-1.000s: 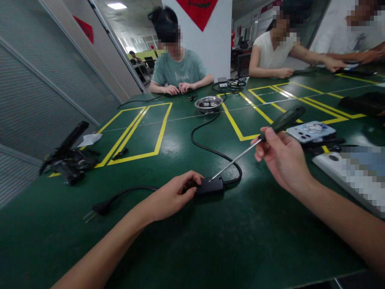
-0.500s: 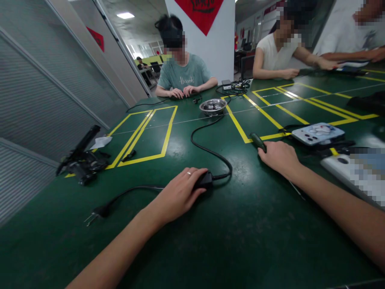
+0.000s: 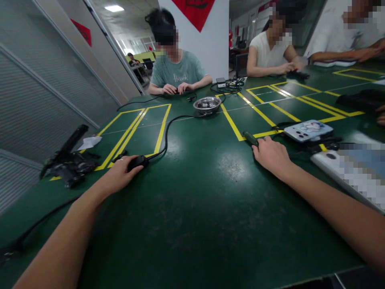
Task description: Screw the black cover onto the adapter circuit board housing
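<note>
A green table (image 3: 192, 208) marked with yellow tape lines fills the head view, with a grey wall to the left and other people seated along the far edge, busy with their own cables. The left hand (image 3: 120, 174) now lies far out to the left, fingers curled over the black adapter (image 3: 137, 161) and pressing it to the table; half a second ago that same adapter sat near the middle, so it has been slid aside, and its cable (image 3: 168, 128) now runs in a long curve toward the steel bowl (image 3: 207, 104). The right hand (image 3: 270, 154) rests flat and loosely spread on the table, its fingertips touching the dark handle of the screwdriver (image 3: 250, 138), which lies on the surface rather than being gripped as it was a second ago. By my reading, the screwdriver work on this adapter is over. A phone (image 3: 308, 130) lies just beyond the right hand.
</note>
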`<action>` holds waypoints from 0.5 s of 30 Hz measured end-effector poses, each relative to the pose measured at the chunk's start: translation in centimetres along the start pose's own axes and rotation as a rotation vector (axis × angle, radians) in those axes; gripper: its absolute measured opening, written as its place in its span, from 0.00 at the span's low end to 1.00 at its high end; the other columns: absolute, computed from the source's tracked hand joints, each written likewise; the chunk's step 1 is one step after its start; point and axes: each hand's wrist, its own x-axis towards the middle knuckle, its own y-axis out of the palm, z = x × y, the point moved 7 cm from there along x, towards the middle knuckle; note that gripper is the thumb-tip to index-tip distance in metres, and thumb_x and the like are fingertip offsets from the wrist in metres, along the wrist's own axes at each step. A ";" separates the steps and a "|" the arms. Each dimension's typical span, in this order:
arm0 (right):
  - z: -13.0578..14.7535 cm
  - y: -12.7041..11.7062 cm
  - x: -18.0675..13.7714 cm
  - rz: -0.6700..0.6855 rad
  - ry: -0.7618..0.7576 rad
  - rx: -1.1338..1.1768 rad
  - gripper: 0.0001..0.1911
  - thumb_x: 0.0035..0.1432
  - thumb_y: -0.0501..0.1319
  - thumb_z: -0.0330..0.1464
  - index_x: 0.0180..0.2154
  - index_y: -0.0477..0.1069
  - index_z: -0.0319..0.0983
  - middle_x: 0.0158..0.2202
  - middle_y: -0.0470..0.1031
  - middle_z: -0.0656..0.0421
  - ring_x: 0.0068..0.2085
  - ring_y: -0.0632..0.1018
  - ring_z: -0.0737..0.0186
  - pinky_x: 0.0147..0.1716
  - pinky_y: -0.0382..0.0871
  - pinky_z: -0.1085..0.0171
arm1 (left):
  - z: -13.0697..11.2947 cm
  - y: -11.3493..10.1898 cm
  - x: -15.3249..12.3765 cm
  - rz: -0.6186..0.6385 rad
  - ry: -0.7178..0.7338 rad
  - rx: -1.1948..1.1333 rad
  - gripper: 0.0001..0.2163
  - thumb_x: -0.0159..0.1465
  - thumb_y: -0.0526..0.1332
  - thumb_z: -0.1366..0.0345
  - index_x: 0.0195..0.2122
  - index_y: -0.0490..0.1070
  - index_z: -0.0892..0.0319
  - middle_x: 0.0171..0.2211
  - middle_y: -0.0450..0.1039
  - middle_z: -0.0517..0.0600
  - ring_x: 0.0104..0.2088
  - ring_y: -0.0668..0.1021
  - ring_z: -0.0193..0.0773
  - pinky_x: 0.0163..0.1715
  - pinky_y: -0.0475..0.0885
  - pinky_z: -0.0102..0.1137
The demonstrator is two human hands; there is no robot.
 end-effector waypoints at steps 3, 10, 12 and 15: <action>0.1 -0.1 -0.1 -0.011 0.001 -0.002 0.23 0.67 0.47 0.40 0.46 0.72 0.31 0.45 0.73 0.42 0.38 0.80 0.48 0.32 0.69 0.57 | 0.6 -0.3 -0.1 -0.012 -0.022 -0.018 0.31 0.68 0.45 0.42 0.60 0.57 0.65 0.53 0.66 0.56 0.49 0.72 0.45 0.51 0.69 0.36; 0.1 0.0 0.0 -0.004 -0.012 -0.008 0.22 0.68 0.46 0.40 0.45 0.71 0.31 0.44 0.72 0.43 0.37 0.79 0.49 0.31 0.68 0.58 | 1.5 -0.2 0.3 -0.021 0.037 -0.027 0.31 0.69 0.45 0.44 0.63 0.58 0.63 0.55 0.67 0.54 0.52 0.71 0.46 0.54 0.67 0.36; 0.0 -0.1 0.0 -0.009 -0.020 -0.001 0.22 0.68 0.46 0.40 0.45 0.71 0.31 0.44 0.72 0.43 0.37 0.79 0.49 0.31 0.68 0.58 | 1.6 -0.1 0.5 -0.031 0.053 -0.008 0.30 0.69 0.46 0.46 0.63 0.58 0.65 0.55 0.67 0.56 0.52 0.71 0.47 0.55 0.66 0.37; 0.0 -0.4 -0.1 -0.023 -0.025 0.014 0.23 0.67 0.47 0.41 0.45 0.71 0.30 0.43 0.72 0.43 0.37 0.79 0.48 0.31 0.68 0.58 | 1.5 -0.2 0.6 -0.027 0.064 0.011 0.29 0.70 0.47 0.49 0.63 0.58 0.66 0.55 0.67 0.57 0.51 0.71 0.47 0.55 0.65 0.38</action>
